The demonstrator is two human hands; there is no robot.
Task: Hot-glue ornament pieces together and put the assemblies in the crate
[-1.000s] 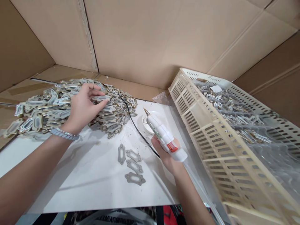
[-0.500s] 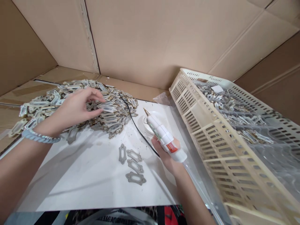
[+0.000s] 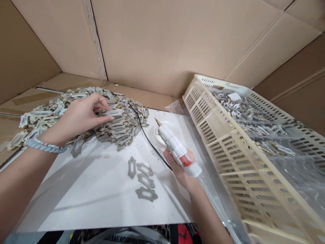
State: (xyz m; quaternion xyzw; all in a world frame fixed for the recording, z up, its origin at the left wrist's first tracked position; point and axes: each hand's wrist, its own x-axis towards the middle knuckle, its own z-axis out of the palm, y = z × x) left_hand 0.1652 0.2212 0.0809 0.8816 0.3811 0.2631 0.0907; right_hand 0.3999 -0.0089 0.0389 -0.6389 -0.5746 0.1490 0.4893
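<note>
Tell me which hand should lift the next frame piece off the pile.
Left. The left hand already rests on the pile of frame pieces, fingertips pinching one. The right hand is apart from it, closed around the glue gun.

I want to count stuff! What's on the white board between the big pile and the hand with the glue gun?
Head view: black cord and four flat frame pieces.

I see a white board (image 3: pixel 101 200) that lies over a cardboard surface (image 3: pixel 68 81). On the board four grey frame-shaped pieces (image 3: pixel 142 178) lie close together, near its middle. A big heap of similar pieces (image 3: pixel 119 125) covers its far left part and the cardboard. A black cable (image 3: pixel 148 140) crosses the board, and a small white dish (image 3: pixel 159 135) stands beside a cream plastic crate (image 3: pixel 228 149).
</note>
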